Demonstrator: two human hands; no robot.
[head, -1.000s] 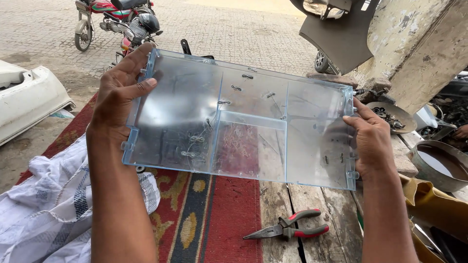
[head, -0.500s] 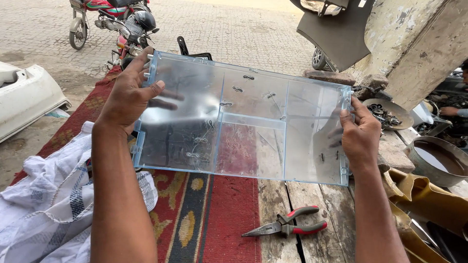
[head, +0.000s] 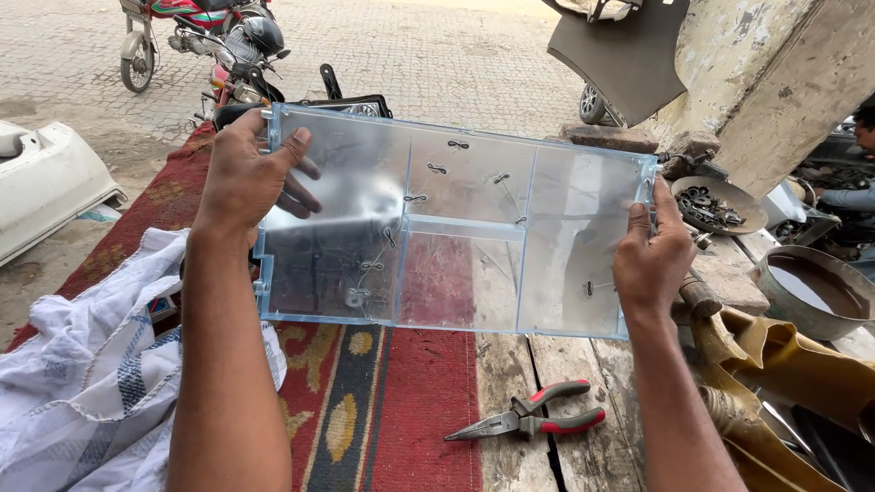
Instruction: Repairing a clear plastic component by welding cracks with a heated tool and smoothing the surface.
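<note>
I hold a clear plastic tray (head: 456,228) with a light blue rim up in front of me, tilted toward the camera. It has inner dividers and several small wire stitches across cracks. My left hand (head: 246,178) grips its upper left corner, fingers showing through the plastic. My right hand (head: 652,260) clasps the right edge. Below the tray lie red-handled pliers (head: 533,422) on a wooden bench (head: 510,383).
A red patterned rug (head: 401,410) covers the bench's left part, with a white and blue sack (head: 87,383) on it. A metal bowl of dark liquid (head: 811,287) and a dish of small parts (head: 715,205) sit right. Motorcycles (head: 196,36) stand behind on paving.
The tray has shifted slightly right and lower in view between the frames, with both hands keeping their grip on its edges.
</note>
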